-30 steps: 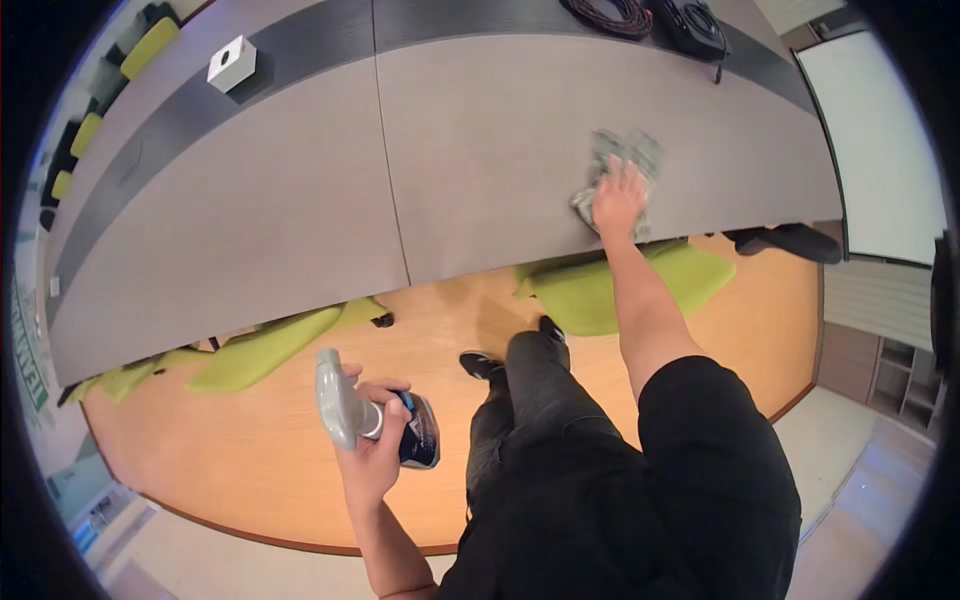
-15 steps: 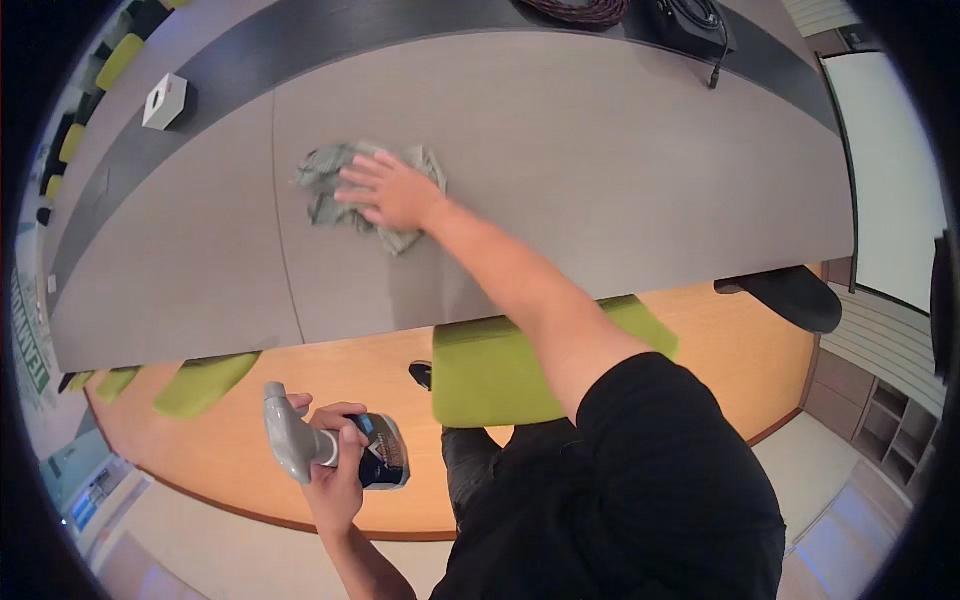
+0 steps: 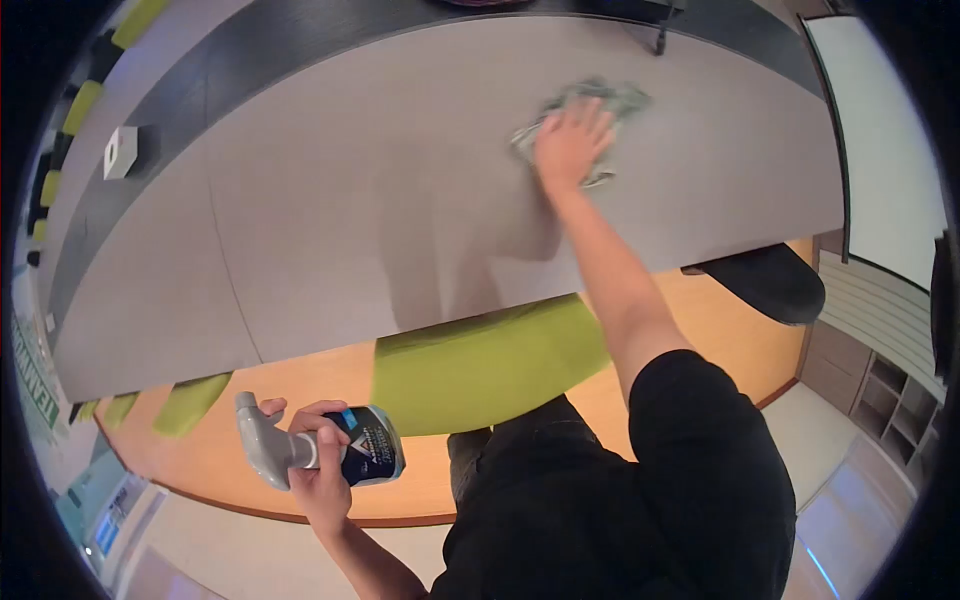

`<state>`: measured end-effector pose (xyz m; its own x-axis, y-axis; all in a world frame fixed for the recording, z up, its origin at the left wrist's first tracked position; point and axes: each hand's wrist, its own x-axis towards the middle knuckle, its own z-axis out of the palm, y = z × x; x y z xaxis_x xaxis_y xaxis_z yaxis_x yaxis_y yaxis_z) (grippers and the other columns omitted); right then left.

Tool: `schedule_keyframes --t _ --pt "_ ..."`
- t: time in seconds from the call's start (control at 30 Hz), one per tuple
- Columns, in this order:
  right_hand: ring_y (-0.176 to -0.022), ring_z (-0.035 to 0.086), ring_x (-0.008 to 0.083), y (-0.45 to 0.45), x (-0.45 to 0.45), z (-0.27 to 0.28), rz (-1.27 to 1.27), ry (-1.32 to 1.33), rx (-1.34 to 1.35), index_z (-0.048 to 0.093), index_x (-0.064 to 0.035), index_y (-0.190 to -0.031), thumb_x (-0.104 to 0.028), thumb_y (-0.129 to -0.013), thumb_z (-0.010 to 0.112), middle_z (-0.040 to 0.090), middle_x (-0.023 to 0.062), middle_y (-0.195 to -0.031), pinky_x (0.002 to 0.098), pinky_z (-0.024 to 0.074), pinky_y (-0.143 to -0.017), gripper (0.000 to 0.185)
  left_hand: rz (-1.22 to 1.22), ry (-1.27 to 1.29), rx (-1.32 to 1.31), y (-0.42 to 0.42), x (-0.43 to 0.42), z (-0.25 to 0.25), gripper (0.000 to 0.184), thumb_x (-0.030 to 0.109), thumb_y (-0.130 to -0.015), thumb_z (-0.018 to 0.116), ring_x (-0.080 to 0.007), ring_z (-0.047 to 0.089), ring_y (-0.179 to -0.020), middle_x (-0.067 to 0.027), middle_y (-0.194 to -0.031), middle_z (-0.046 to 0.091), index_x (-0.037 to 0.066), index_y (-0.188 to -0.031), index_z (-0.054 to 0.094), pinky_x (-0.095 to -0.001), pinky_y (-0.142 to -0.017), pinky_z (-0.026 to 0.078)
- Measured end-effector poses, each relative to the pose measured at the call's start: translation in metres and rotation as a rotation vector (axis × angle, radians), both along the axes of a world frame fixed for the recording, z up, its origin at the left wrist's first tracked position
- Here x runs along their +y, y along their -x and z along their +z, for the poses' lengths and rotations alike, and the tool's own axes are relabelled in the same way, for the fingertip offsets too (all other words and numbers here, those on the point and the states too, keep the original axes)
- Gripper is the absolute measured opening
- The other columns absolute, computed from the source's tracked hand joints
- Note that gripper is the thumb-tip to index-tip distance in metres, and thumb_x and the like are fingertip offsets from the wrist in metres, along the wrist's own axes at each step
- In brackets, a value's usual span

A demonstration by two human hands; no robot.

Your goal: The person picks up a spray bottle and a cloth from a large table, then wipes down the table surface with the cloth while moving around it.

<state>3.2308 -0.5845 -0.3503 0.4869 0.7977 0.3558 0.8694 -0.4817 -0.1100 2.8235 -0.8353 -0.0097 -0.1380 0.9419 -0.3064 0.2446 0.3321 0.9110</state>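
Observation:
My right hand (image 3: 570, 148) lies flat with its fingers spread on a crumpled grey-green cloth (image 3: 624, 102). The cloth is pressed against the grey tabletop (image 3: 330, 180), right of its middle; part of it is hidden beneath my palm, and its edges are blurred. Below the table's near edge, my left hand (image 3: 325, 470) is wrapped around the neck of a spray bottle (image 3: 372, 452). The bottle has a grey trigger head pointing left and a dark blue label, and it is tilted on its side in the air.
Tucked at the near edge is a green chair (image 3: 490, 375); a black chair (image 3: 768, 285) stands to its right. A white box (image 3: 121, 153) sits on the table's dark band at the far left. Beyond the table's right end is a white board (image 3: 885, 150).
My right hand has slid the cloth to the right and slightly away across the tabletop. The left hand still grips the spray bottle, shifted slightly left. The whole view has shifted.

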Motion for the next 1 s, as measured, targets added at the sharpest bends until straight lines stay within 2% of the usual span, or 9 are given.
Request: schedule_keyframes --t 0.1,0.2,0.3,0.47,0.6,0.67,0.83,0.93,1.0 --pt "-0.164 0.033 0.0451 0.082 -0.073 0.035 0.54 0.117 0.171 0.06 -0.0128 -0.16 -0.034 -0.106 0.06 0.043 0.0179 -0.176 0.0657 0.0221 -0.134 0.058 -0.021 -0.018 0.02 -0.03 -0.011 0.009 0.052 -0.004 -0.11 0.055 -0.0282 0.068 -0.113 -0.0079 -0.091 0.06 0.0 -0.156 0.031 -0.0448 -0.101 0.051" --pt "-0.166 0.033 0.0365 0.112 -0.134 0.062 1.302 0.156 0.442 0.056 -0.025 -0.165 -0.038 -0.105 0.062 0.043 0.0124 -0.177 0.0604 0.0243 -0.135 0.061 -0.069 -0.057 0.015 -0.057 -0.007 0.031 0.054 -0.003 -0.11 0.055 -0.0285 0.068 -0.111 -0.0078 -0.09 0.059 0.0 -0.158 0.029 -0.0448 -0.101 0.051" --pt "-0.164 0.038 0.0334 0.043 -0.138 0.067 1.459 0.16 0.441 0.06 -0.025 -0.16 -0.034 -0.101 0.066 0.05 0.013 -0.171 0.0578 0.0262 -0.136 0.061 -0.099 -0.066 0.033 -0.105 -0.015 0.046 0.054 -0.001 -0.111 0.056 -0.0286 0.069 -0.11 -0.0082 -0.09 0.06 0.001 -0.158 0.029 -0.0444 -0.101 0.051" --pt "-0.159 0.044 0.0358 -0.142 -0.114 0.068 0.761 0.128 0.173 0.058 -0.0283 -0.162 -0.035 -0.101 0.065 0.055 0.0106 -0.168 0.0622 0.0315 -0.13 0.062 -0.131 -0.082 0.063 -0.136 -0.032 0.053 0.053 0.001 -0.112 0.057 -0.0284 0.068 -0.112 -0.0087 -0.091 0.061 0.0 -0.158 0.029 -0.0442 -0.101 0.051" --pt "-0.162 0.038 0.044 -0.32 -0.154 0.04 0.19 0.071 0.006 0.047 -0.0282 -0.171 -0.035 -0.109 0.057 0.042 0.0137 -0.178 0.0635 0.0309 -0.129 0.063 -0.153 -0.095 0.047 -0.154 -0.037 0.072 0.051 0.002 -0.113 0.057 -0.0283 0.068 -0.113 -0.0085 -0.091 0.06 0.0 -0.157 0.031 -0.0436 -0.1 0.051" --pt "-0.163 0.036 0.0458 -0.343 -0.191 0.031 -0.039 0.148 -0.008 0.046 -0.0235 -0.171 -0.035 -0.109 0.057 0.039 0.0154 -0.179 0.0639 0.0292 -0.13 0.064 -0.161 -0.084 0.043 -0.143 -0.036 0.079 0.05 0.002 -0.113 0.057 -0.0273 0.068 -0.113 -0.0083 -0.092 0.061 0.0 -0.156 0.033 -0.0423 -0.1 0.052" --pt "-0.165 0.03 0.0462 -0.247 -0.24 0.06 0.04 0.224 0.029 0.05 -0.0153 -0.169 -0.032 -0.108 0.06 0.036 0.0178 -0.18 0.066 0.0248 -0.131 0.064 -0.137 -0.037 -0.007 -0.18 -0.024 0.088 0.05 -0.001 -0.11 0.062 -0.022 0.068 -0.111 -0.0069 -0.095 0.063 0.0 -0.154 0.038 -0.0364 -0.096 0.052" --pt "-0.169 0.023 0.0416 -0.134 -0.229 0.078 0.359 0.284 0.14 0.045 -0.021 -0.171 -0.032 -0.107 0.061 0.026 0.0126 -0.185 0.0645 0.0215 -0.134 0.067 -0.155 0.011 -0.036 -0.207 -0.011 0.076 0.054 -0.004 -0.107 0.066 -0.0171 0.07 -0.102 -0.0049 -0.096 0.067 -0.001 -0.155 0.042 -0.033 -0.091 0.054" --pt "-0.167 0.03 0.0397 -0.079 -0.223 0.085 0.716 0.242 0.235 0.047 -0.0213 -0.17 -0.034 -0.105 0.064 0.036 0.0122 -0.181 0.0631 0.0226 -0.134 0.068 -0.24 -0.051 -0.024 -0.228 -0.01 0.067 0.054 -0.002 -0.107 0.068 -0.0153 0.069 -0.098 -0.0047 -0.095 0.067 -0.001 -0.155 0.044 -0.0329 -0.089 0.055"
